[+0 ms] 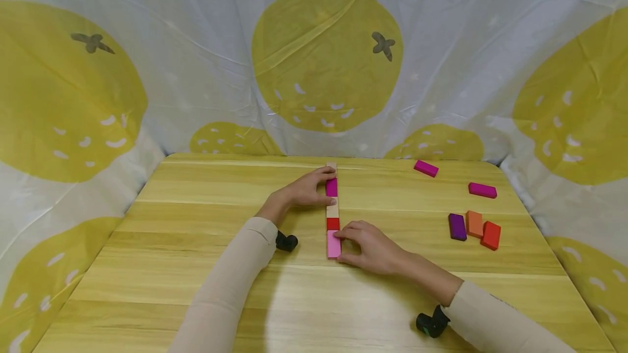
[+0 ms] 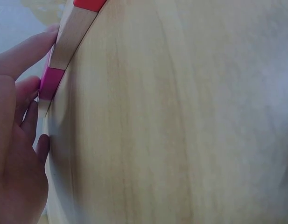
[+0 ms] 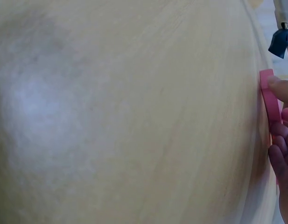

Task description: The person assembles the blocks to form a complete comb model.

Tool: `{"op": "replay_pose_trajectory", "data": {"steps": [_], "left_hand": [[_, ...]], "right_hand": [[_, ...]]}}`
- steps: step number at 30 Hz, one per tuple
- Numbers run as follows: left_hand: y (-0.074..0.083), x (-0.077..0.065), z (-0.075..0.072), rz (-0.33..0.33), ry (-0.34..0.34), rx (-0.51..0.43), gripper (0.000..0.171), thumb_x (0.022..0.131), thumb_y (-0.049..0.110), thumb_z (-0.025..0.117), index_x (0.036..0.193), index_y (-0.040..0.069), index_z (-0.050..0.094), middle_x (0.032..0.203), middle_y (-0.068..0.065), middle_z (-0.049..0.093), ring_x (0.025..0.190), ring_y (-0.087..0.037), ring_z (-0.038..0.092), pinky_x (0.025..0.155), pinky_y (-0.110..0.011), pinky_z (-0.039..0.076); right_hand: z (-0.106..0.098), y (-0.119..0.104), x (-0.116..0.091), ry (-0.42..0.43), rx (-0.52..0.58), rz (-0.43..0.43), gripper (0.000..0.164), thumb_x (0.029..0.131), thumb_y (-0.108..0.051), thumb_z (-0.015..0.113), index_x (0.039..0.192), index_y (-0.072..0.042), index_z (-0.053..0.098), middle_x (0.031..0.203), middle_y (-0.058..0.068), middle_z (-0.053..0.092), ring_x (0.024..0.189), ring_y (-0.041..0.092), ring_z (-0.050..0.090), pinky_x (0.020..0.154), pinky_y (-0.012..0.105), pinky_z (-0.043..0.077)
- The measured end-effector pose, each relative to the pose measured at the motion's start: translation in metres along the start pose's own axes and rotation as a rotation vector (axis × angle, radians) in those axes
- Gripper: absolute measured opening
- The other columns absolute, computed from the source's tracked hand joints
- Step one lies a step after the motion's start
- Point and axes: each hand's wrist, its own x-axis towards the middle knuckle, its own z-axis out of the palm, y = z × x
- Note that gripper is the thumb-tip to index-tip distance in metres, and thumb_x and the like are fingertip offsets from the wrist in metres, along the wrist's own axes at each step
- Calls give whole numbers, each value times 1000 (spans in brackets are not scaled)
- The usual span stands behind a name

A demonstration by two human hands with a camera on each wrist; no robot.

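A straight row of small blocks runs away from me along the table. From the near end it goes pink block (image 1: 333, 248), red block (image 1: 333, 224), plain wooden block (image 1: 332, 212), magenta block (image 1: 332, 187), then another plain block (image 1: 332, 164). My right hand (image 1: 373, 249) pinches the pink block between thumb and fingers; the right wrist view shows the thumb on its pink end. My left hand (image 1: 305, 189) rests against the row's far part, thumb on the nearer plain block and extended fingertips by the far one. In the left wrist view its fingers partly cover the row.
Off to the right lie loose blocks: a purple one (image 1: 457, 227), an orange one (image 1: 474, 224), a red one (image 1: 490, 235) and two magenta ones (image 1: 483, 190) farther back. A patterned curtain (image 1: 206, 70) hangs behind the wooden table (image 1: 171, 266).
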Motion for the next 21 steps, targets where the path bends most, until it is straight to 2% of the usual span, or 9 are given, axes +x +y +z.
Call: {"op": "replay_pose_trajectory", "data": {"steps": [21], "left_hand": [[0,0,-1,0,-6,1,81,94,36,78,159,3,40,167,-7,28,154,-26,21,123,-39,21]], "right_hand": [[0,0,2,26,-31,-37,47,91,-34,82,128,-7,73,118,0,67,111,17,60,99,38,51]]}}
